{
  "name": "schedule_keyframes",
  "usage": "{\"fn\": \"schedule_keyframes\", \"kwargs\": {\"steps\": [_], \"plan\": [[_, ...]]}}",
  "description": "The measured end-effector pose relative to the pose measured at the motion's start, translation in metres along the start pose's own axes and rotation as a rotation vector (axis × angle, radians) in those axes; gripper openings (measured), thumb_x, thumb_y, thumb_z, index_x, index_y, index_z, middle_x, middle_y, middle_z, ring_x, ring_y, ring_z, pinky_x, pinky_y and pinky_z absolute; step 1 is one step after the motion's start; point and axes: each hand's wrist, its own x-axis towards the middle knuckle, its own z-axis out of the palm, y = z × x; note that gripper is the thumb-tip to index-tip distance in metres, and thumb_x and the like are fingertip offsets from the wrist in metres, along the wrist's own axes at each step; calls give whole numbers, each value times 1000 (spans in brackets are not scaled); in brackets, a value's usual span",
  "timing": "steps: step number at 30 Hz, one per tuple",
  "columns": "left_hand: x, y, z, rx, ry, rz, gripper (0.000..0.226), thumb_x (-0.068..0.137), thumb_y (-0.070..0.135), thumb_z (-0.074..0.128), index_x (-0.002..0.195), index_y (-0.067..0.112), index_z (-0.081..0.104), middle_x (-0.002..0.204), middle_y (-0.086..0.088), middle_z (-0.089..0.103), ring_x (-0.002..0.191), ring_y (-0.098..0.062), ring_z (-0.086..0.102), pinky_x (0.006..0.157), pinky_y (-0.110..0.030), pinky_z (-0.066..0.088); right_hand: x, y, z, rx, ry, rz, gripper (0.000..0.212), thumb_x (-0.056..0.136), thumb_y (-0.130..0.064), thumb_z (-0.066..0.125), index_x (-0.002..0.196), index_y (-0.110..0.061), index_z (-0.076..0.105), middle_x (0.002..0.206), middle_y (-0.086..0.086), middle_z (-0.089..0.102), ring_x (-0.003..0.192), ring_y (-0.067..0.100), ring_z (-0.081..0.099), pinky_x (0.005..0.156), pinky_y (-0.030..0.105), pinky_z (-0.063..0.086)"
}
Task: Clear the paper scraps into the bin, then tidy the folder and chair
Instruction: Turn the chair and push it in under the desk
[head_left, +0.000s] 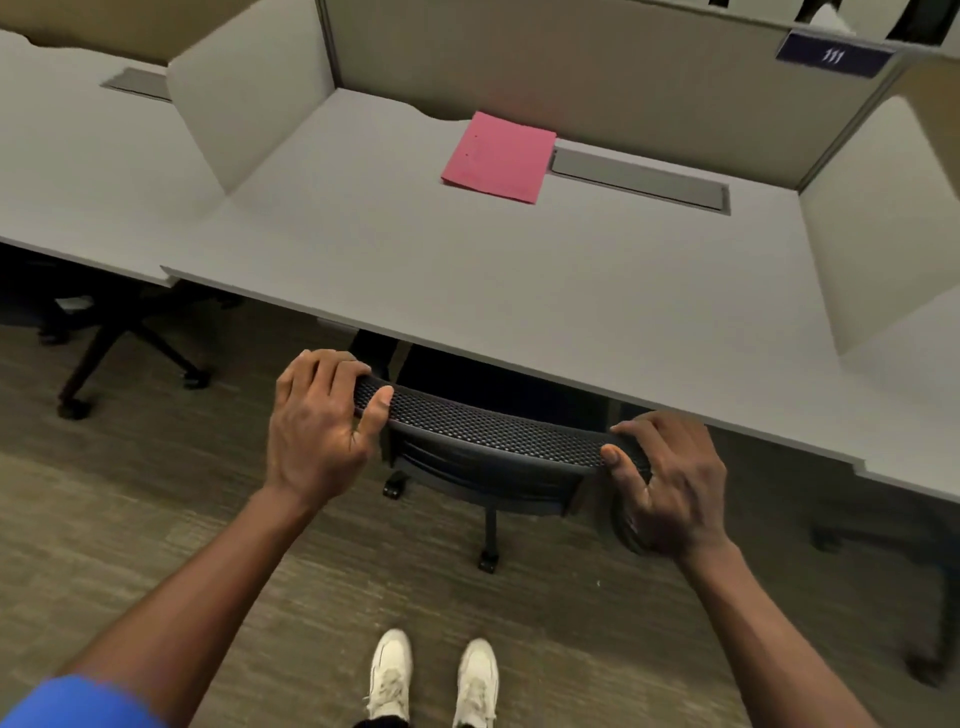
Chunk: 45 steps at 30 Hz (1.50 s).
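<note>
A black mesh-backed chair (488, 431) stands tucked partly under the grey desk (467, 280), its seat hidden beneath the desktop. My left hand (317, 421) grips the left end of the backrest's top edge. My right hand (670, 478) grips the right end. A pink folder (498, 156) lies flat and closed at the back of the desk, beside a grey cable flap (639, 179). No paper scraps and no bin are in view.
Beige partition panels wall the desk at the back and both sides. Another chair's black base (119, 358) stands under the neighbouring desk at the left. A dark chair base (893, 597) sits at the right. My white shoes (431, 675) stand on brown carpet behind the chair.
</note>
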Motion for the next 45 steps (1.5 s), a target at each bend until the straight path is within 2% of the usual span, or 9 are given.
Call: {"fn": "schedule_keyframes", "kwargs": {"steps": [7, 15, 45], "plan": [[23, -6, 13, -8, -13, 28, 53, 106, 56, 33, 117, 14, 64, 121, -6, 64, 123, -31, 55, 112, -49, 40, 13, 5, 7, -23, 19, 38, 52, 104, -56, 43, 101, -14, 74, 95, 6, 65, 89, 28, 58, 78, 41, 43], [46, -3, 24, 7, -25, 27, 55, 106, 59, 31, 116, 15, 62, 114, -6, 64, 118, -30, 54, 107, -48, 41, 27, 15, 14, -29, 31, 77, 57, 105, -60, 39, 98, -15, 74, 94, 6, 65, 89, 28, 58, 76, 43, 44], [88, 8, 58, -64, 5, 8, 55, 106, 57, 31, 118, 13, 63, 121, -7, 62, 122, -32, 53, 109, -48, 38, 66, 52, 35, -24, 72, 79, 58, 104, -59, 38, 92, -15, 73, 91, 5, 66, 86, 26, 58, 72, 40, 43]]}}
